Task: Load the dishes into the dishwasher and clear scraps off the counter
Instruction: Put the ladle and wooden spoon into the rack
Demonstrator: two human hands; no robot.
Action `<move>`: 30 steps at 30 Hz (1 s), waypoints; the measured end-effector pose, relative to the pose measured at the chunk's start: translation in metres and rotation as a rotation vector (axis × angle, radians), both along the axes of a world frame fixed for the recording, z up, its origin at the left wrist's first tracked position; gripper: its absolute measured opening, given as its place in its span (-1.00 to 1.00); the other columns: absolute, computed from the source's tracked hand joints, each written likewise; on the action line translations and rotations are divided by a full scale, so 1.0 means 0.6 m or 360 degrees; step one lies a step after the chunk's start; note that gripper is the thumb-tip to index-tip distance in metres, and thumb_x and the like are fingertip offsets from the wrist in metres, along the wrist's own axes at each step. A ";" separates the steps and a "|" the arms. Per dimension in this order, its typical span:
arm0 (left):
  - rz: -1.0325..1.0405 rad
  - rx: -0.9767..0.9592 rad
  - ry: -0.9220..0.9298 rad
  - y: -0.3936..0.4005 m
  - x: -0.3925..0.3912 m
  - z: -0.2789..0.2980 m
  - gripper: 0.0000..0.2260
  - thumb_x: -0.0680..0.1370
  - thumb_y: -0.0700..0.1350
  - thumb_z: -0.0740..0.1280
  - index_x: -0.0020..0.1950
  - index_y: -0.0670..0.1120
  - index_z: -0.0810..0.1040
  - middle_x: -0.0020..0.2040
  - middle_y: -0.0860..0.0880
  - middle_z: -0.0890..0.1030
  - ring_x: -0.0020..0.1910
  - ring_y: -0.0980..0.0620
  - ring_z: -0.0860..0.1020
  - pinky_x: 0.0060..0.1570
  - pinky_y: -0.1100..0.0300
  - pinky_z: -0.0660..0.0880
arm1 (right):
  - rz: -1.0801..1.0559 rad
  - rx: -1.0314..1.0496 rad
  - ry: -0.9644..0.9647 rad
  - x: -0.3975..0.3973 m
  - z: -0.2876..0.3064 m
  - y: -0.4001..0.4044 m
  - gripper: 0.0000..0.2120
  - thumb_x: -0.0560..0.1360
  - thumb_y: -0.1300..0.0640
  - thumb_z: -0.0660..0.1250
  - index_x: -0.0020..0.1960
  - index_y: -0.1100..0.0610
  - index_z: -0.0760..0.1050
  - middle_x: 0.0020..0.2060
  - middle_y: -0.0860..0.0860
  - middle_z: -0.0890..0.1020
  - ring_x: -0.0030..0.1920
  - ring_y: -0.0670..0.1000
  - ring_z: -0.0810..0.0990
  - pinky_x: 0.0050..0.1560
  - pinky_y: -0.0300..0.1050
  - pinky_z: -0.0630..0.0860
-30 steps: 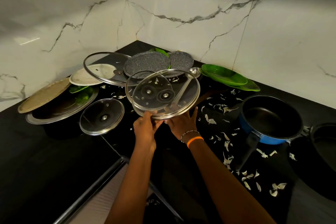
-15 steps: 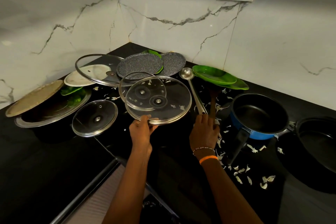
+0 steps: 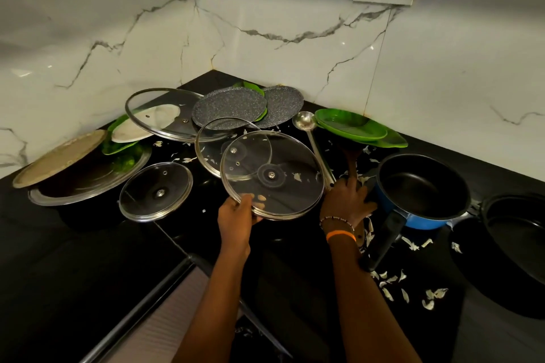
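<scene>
Glass lid point(image 3: 272, 175), steel-rimmed, held tilted above the black counter point(image 3: 88, 259) by the left hand point(image 3: 237, 216), whose fingers pinch its near rim; a smaller glass lid point(image 3: 233, 148) overlaps it behind. Right hand point(image 3: 346, 200) closes around the handles of a steel ladle point(image 3: 312, 141) and a wooden utensil point(image 3: 351, 158), both reaching toward the green plates point(image 3: 354, 127). Blue saucepan point(image 3: 421, 188) just right of this hand, its black handle pointing toward the viewer. Third glass lid point(image 3: 156, 191) lies flat to the left; a larger one point(image 3: 162, 115) leans behind, beside two speckled grey plates point(image 3: 233, 106). Pale scraps point(image 3: 395, 286) litter the counter, mostly at right.
</scene>
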State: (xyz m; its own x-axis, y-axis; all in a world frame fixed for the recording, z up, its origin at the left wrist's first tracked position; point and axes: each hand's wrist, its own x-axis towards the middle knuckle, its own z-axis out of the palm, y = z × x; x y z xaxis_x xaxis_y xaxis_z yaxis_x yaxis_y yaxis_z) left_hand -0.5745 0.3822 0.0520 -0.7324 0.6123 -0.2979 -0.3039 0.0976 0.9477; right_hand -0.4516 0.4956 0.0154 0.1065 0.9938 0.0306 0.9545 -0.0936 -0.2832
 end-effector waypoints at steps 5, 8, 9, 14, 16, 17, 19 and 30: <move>0.0023 -0.0056 -0.0098 -0.001 -0.004 -0.006 -0.86 0.54 -0.24 0.26 0.08 -0.13 0.51 -0.03 -0.13 0.65 -0.02 -0.06 0.62 -0.17 0.14 0.57 | -0.0004 0.0047 0.0011 -0.003 0.003 0.015 -0.74 0.54 0.14 0.19 0.15 0.21 0.53 0.22 0.12 0.50 0.26 0.20 0.40 0.15 0.09 0.38; 0.0118 -0.0069 0.0054 -0.002 -0.009 -0.010 -0.63 0.50 -0.28 0.29 0.26 -0.06 0.34 0.01 -0.05 0.57 0.02 -0.03 0.58 -0.07 0.07 0.57 | 0.0012 -0.0011 -0.0165 -0.012 0.007 0.001 -0.87 0.34 0.13 0.39 -0.15 0.15 0.66 -0.11 0.08 0.65 -0.03 0.12 0.60 -0.11 -0.05 0.53; 0.0138 -0.0078 0.0116 -0.002 -0.009 -0.010 -0.58 0.48 -0.30 0.30 0.28 -0.04 0.30 0.00 -0.01 0.54 0.04 -0.03 0.56 0.02 0.03 0.55 | 0.0035 -0.0037 -0.0177 -0.011 0.011 -0.001 -0.88 0.29 0.12 0.42 -0.22 0.14 0.66 -0.17 0.07 0.65 -0.09 0.10 0.61 -0.16 -0.07 0.53; 0.0161 -0.0072 0.0265 0.002 0.004 -0.006 -0.30 0.42 -0.35 0.37 0.45 -0.02 0.12 0.22 -0.04 0.42 0.16 0.04 0.47 0.13 0.13 0.44 | 0.0152 0.0002 0.0041 0.004 0.008 0.007 -0.72 0.53 0.21 0.14 0.12 0.28 0.54 0.18 0.21 0.51 0.30 0.23 0.36 0.18 0.19 0.34; 0.0150 -0.0035 0.0344 0.003 0.011 -0.003 -0.21 0.40 -0.38 0.39 0.49 -0.02 0.07 0.34 -0.07 0.32 0.13 0.13 0.45 0.12 0.21 0.42 | 0.0192 0.0039 -0.0052 0.011 0.000 0.008 -0.71 0.55 0.23 0.11 0.18 0.25 0.51 0.22 0.18 0.49 0.33 0.20 0.32 0.21 0.18 0.33; 0.0129 -0.0061 0.0393 0.003 0.015 0.000 -0.20 0.40 -0.38 0.40 0.50 -0.03 0.06 0.36 -0.07 0.25 0.06 0.22 0.40 0.10 0.26 0.39 | 0.0199 0.0063 -0.0095 0.015 -0.004 0.008 -0.71 0.55 0.24 0.11 0.19 0.23 0.49 0.23 0.17 0.49 0.34 0.19 0.32 0.22 0.17 0.33; 0.0094 -0.0152 0.0464 0.000 0.017 0.006 -0.18 0.40 -0.35 0.42 0.51 -0.02 0.05 0.41 -0.09 0.13 0.05 0.22 0.31 0.15 0.29 0.30 | 0.0237 0.0051 -0.0109 0.017 -0.004 0.006 -0.71 0.56 0.23 0.11 0.23 0.22 0.45 0.26 0.16 0.46 0.37 0.19 0.28 0.24 0.16 0.30; -0.0210 -0.0564 0.1619 0.004 0.027 -0.001 -0.55 0.47 -0.10 0.36 0.36 -0.02 0.42 0.48 -0.03 0.25 0.53 -0.12 -0.09 0.46 -0.12 -0.14 | -0.0065 0.0016 0.0771 0.009 0.058 0.002 -0.80 0.57 0.28 0.05 0.15 0.27 0.33 0.09 0.28 0.57 0.11 0.29 0.55 0.04 0.08 0.47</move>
